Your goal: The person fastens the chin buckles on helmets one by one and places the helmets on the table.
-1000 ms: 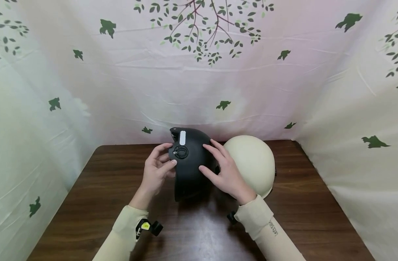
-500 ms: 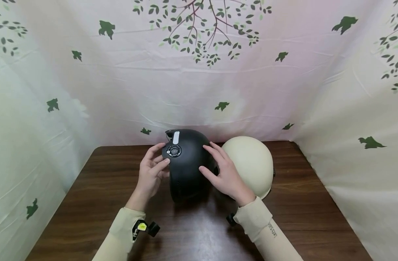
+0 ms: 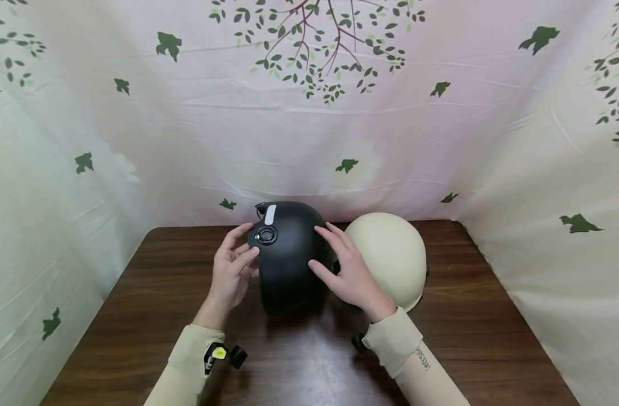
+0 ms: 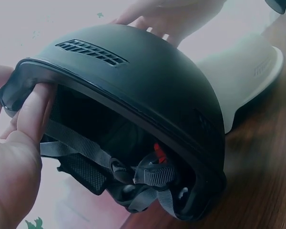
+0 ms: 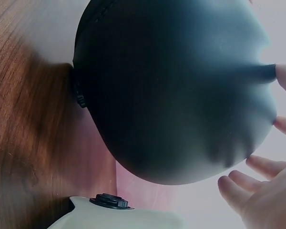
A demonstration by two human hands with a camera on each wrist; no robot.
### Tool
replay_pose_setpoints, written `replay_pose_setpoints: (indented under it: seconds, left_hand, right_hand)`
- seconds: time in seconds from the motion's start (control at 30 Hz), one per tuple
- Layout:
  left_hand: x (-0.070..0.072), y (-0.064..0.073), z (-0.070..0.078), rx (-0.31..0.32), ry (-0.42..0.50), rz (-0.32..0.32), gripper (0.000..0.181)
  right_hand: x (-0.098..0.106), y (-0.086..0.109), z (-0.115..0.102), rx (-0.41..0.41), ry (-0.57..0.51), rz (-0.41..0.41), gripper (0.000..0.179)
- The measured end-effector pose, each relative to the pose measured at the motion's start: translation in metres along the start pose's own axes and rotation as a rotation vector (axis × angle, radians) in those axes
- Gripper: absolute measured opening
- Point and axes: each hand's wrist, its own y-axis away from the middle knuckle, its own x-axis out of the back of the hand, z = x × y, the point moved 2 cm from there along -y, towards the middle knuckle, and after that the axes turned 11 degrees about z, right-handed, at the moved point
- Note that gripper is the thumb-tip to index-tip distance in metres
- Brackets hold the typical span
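Note:
A matte black helmet [image 3: 291, 259] rests on its side on the table, its hollow turned left. Near the round dial [image 3: 266, 235] on its upper side, my left hand [image 3: 229, 279] pinches the rim; the left wrist view shows fingers reaching inside the edge. Grey straps [image 4: 155, 175] and a red buckle piece [image 4: 159, 153] lie within the hollow. My right hand [image 3: 352, 276] has its fingers spread, with fingertips at the rounded crown. Just right of the black helmet sits a cream helmet [image 3: 388, 254], dome up, partly behind my right hand.
The dark wooden table [image 3: 152, 293] ends at the back against a pale curtain [image 3: 289, 141] printed with leaves and birds. More curtain hangs down both sides. A small black camera [image 3: 237, 357] is strapped to the left wrist.
The black helmet has shifted left and turned slightly, showing more of its outer shell. My left hand has moved left with it. My right hand and the cream helmet stay nearly in place.

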Motion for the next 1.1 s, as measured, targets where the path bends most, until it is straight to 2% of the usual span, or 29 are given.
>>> replay_pose_setpoints:
  seconds: [0.33, 0.53, 0.7, 0.83, 0.97, 1.1]
  left_hand:
    - [0.006, -0.001, 0.001, 0.027, 0.085, 0.010, 0.052]
    - [0.014, 0.000, -0.003, 0.047, 0.135, 0.032, 0.049]
    - [0.020, 0.001, -0.007, 0.084, 0.144, 0.084, 0.042]
    - [0.021, 0.002, -0.007, 0.100, 0.131, 0.092, 0.041]
    - [0.020, 0.000, -0.004, 0.086, 0.022, 0.099, 0.048]
    - [0.020, -0.002, 0.000, 0.080, -0.209, 0.126, 0.049]
  right_hand:
    - [0.000, 0.000, 0.000, -0.023, 0.016, -0.043, 0.073]
    - [0.001, 0.000, -0.001, -0.033, 0.017, -0.061, 0.077]
    - [0.002, 0.001, -0.001, -0.041, 0.018, -0.066, 0.074]
    - [0.002, 0.003, 0.001, -0.068, 0.018, -0.079, 0.073]
    - [0.002, 0.004, 0.003, -0.068, 0.017, -0.074, 0.073]
    - [0.004, 0.005, 0.003, -0.070, 0.008, -0.076, 0.074]
